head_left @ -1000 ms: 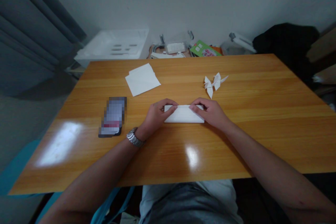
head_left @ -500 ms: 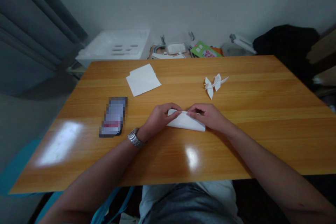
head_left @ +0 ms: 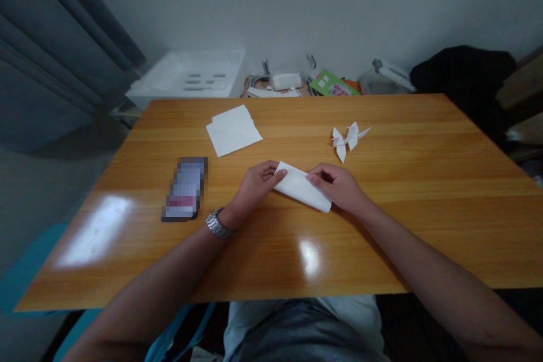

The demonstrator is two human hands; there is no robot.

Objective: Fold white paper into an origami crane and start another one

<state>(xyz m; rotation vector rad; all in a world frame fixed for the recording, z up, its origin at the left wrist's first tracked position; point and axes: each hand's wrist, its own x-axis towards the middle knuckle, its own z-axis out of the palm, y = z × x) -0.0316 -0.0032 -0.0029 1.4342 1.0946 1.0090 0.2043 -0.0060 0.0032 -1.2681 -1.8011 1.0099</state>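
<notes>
A folded white paper strip (head_left: pixel 302 187) lies slanted on the wooden table (head_left: pixel 382 226), its left end higher than its right. My left hand (head_left: pixel 253 186), with a metal watch at the wrist, pinches the strip's left end. My right hand (head_left: pixel 340 188) grips the strip's right part with curled fingers. A finished white paper crane (head_left: pixel 348 139) rests on the table just beyond my right hand.
Loose white paper sheets (head_left: pixel 233 131) lie at the back left of the table. A phone (head_left: pixel 185 189) lies left of my left hand. Behind the table are a white tray (head_left: pixel 189 73), small clutter and a dark bag (head_left: pixel 462 73). Curtains hang at the left.
The strip lay flat and level a second ago under both hands. It has since been turned clockwise, its left end now raised toward the back.
</notes>
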